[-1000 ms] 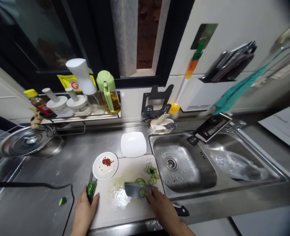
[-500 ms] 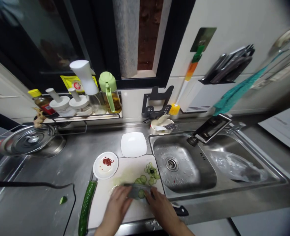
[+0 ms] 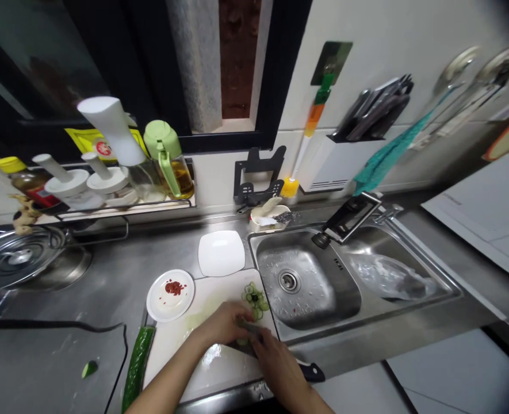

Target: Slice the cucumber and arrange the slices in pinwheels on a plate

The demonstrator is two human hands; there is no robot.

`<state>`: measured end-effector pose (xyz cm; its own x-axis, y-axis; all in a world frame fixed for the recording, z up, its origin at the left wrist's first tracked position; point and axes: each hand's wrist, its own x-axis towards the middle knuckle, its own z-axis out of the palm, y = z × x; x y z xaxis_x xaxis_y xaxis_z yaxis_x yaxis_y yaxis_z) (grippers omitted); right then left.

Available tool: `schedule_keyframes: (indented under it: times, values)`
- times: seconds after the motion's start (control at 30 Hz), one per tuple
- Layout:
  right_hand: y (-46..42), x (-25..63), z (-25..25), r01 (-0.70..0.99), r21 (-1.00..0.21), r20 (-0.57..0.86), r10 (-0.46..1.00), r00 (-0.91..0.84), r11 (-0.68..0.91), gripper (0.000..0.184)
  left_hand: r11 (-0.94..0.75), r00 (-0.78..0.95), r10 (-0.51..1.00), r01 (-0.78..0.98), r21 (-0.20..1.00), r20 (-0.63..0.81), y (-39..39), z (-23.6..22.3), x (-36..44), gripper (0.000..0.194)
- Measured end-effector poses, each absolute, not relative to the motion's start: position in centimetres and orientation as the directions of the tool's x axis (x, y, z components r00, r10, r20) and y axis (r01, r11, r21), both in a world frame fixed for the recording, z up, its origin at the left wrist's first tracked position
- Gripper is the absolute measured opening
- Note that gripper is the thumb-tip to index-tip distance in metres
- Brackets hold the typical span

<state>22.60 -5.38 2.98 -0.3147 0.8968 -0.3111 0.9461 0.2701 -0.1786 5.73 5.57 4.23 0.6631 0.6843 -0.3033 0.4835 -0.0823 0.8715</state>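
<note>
Where the left hand [image 3: 227, 322] pressed nearer the knife's far end half a second ago, it now reaches towards the thin, round cucumber slices [image 3: 256, 300] at one o'clock, fingers curled, their hold unclear. The right hand [image 3: 278, 362] closes its fingers on the metal knife [image 3: 251, 328]. Glossy, ridged cucumber [image 3: 137, 365] lies at eight o'clock, beside the smooth board [image 3: 219, 376].

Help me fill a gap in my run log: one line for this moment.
left hand: at blade | right hand: holding knife | cucumber: left of board | slices: on board
</note>
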Motion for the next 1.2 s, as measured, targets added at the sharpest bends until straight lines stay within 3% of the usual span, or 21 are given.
schedule_keyframes:
  times: [0.13, 0.33, 0.47, 0.57, 0.73, 0.87, 0.97, 1.07, 1.2]
  values:
    - [-5.1, 22.7, 3.5, 0.946, -0.205, -0.324, 0.895, -0.308, 0.251, 0.054, -0.189, 0.754, 0.613, 0.431, 0.883, -0.237, 4.3, 4.4, 5.8, 0.022]
    - [-4.9, 22.8, 4.2, 0.954, -0.195, -0.339, 0.897, -0.284, 0.228, 0.059, -0.098, 0.711, 0.642, 0.447, 0.889, -0.286, 4.5, 3.1, 6.4, 0.019]
    - [-5.1, 22.6, 4.6, 0.953, -0.208, -0.341, 0.897, -0.281, 0.22, 0.056, 0.036, 0.53, 0.779, 0.495, 0.868, -0.334, 6.0, 2.4, 7.2, 0.041]
    - [-5.4, 22.4, 4.6, 0.952, -0.221, -0.332, 0.901, -0.279, 0.214, 0.055, -0.011, 0.472, 0.821, 0.577, 0.817, -0.322, 6.4, 2.2, 7.0, 0.054]
    - [-5.6, 22.3, 4.3, 0.954, -0.212, -0.307, 0.912, -0.271, 0.212, 0.053, -0.174, 0.587, 0.749, 0.622, 0.763, -0.307, 4.8, 2.3, 5.0, 0.02]
    - [-5.7, 21.9, 4.1, 0.951, -0.195, -0.317, 0.902, -0.293, 0.241, 0.052, -0.222, 0.584, 0.745, 0.674, 0.704, -0.324, 3.9, 1.9, 4.2, 0.037]
    - [-5.9, 21.7, 4.4, 0.945, -0.204, -0.298, 0.903, -0.31, 0.257, 0.055, -0.229, 0.569, 0.768, 0.672, 0.705, -0.294, 4.2, 1.3, 4.2, 0.034]
    - [-6.2, 21.7, 5.0, 0.937, -0.23, -0.282, 0.903, -0.324, 0.264, 0.057, -0.188, 0.582, 0.746, 0.651, 0.735, -0.324, 5.0, 0.8, 4.2, 0.022]
    - [-6.9, 21.8, 5.7, 0.935, -0.256, -0.334, 0.885, -0.324, 0.245, 0.058, -0.009, 0.505, 0.772, 0.615, 0.789, -0.385, 5.7, 0.1, 3.2, 0.016]
